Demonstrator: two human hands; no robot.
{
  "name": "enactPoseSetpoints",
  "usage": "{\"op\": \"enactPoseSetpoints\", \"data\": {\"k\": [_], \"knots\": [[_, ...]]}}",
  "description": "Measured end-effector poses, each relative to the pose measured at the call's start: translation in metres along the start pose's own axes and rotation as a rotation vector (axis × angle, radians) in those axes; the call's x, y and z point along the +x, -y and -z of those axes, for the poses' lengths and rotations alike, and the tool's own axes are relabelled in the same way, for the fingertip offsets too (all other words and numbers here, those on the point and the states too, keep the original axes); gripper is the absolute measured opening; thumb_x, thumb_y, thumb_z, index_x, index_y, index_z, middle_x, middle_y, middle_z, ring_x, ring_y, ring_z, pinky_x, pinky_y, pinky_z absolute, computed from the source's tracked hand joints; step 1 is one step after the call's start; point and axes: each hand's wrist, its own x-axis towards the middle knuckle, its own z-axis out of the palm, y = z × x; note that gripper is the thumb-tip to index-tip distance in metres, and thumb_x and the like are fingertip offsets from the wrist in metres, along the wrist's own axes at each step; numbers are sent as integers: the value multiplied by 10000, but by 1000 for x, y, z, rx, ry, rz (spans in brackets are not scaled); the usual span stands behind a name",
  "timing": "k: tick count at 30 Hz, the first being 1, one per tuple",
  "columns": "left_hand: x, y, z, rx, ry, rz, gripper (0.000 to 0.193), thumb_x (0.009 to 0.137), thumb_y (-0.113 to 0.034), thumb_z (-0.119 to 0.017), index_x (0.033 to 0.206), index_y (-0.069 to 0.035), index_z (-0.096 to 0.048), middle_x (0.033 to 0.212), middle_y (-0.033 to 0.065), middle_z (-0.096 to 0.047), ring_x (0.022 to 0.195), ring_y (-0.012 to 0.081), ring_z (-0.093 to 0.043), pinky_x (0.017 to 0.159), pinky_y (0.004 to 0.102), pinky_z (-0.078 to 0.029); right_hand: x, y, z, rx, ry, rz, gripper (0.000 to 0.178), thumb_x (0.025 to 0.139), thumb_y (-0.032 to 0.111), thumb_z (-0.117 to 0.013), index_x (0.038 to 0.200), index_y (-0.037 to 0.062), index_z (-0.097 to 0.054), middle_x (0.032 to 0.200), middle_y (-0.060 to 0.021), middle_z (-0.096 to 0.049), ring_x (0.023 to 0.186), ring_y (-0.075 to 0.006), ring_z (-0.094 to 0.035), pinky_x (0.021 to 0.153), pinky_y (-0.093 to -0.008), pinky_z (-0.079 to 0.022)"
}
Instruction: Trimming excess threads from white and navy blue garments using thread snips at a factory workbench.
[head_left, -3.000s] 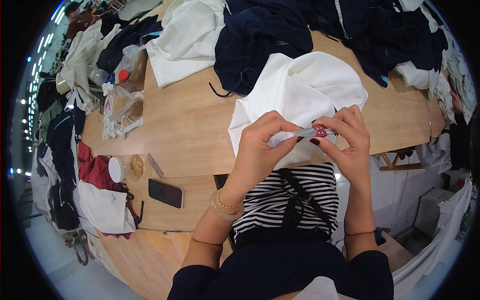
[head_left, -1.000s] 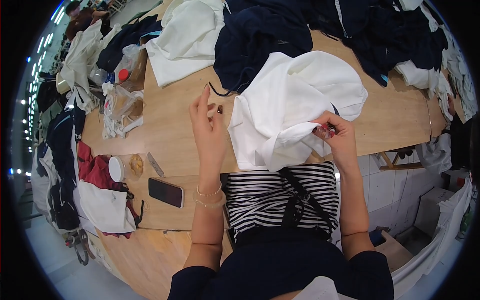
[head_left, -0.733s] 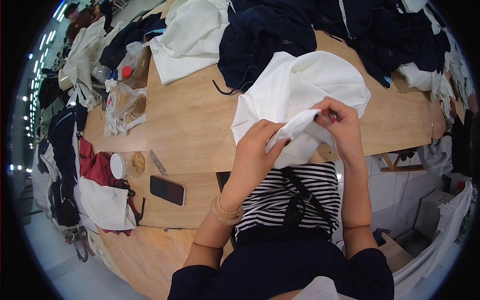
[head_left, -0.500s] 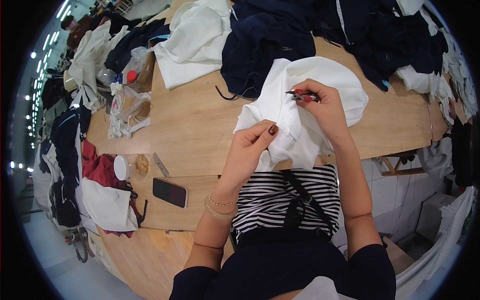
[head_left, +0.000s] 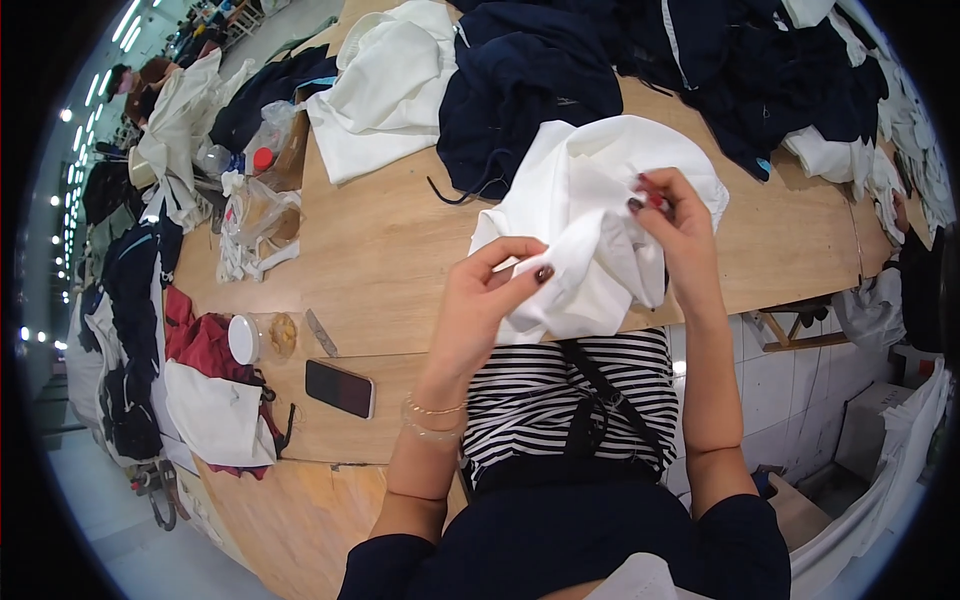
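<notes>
The left hand point(head_left: 495, 288), reaching up and right from the lower edge, pinches the white cloth point(head_left: 610, 268) between thumb and fingers. The right hand point(head_left: 676, 215), slanting up and left, curls around red snips point(head_left: 656, 201), too blurred to tell their direction. The cloth lies mid-frame on the counter point(head_left: 385, 235), its raised fold running lower left to upper right. Beyond, a navy garment point(head_left: 525, 110) bears a small, unreadable mark point(head_left: 567, 101).

White cloth point(head_left: 612, 265) rumpled on table point(head_left: 385, 255); red tool point(head_left: 656, 201) blurred.
</notes>
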Motion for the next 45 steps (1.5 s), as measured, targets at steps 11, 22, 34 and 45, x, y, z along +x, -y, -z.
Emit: {"op": "enactPoseSetpoints", "data": {"k": [11, 22, 34, 45], "knots": [[-48, 20, 92, 1254, -210, -222, 247, 689, 75, -613, 881, -29, -499, 798, 95, -455, 705, 220, -520, 637, 317, -440, -29, -31, 97, -222, -416, -37, 178, 929, 140, -530, 808, 20, -583, 714, 4, -499, 732, -94, -461, 729, -226, -385], [-39, 77, 301, 140, -438, -468, 409, 982, -203, -438, 1347, -22, -404, 1320, 124, -497, 1158, 237, -522, 989, 345, -443, 33, -61, 103, -227, -249, -322, 163, 938, 221, -527, 948, 96, -632, 849, 44, -604, 756, -71, -490, 698, -246, -368], [-36, 34, 147, 909, -225, 113, 334, 798, -177, -683, 1035, 56, -650, 936, 97, -674, 807, 164, -612, 736, 315, -482, 34, -53, 141, -130, -138, -243, 104, 920, 222, -583, 903, 123, -607, 893, 67, -585, 801, -55, -496, 732, -224, -368], [-87, -216, 167, -238, 390, -844, 379, 970, -133, -400, 1316, 16, -439, 1317, 204, -486, 1223, 308, -478, 1051, 466, -383, 42, 184, 122, 644, 601, 494, 413, 975, 135, -459, 1362, -5, -420, 1308, -82, -536, 1127, -115, -536, 960, -292, -413]]}}
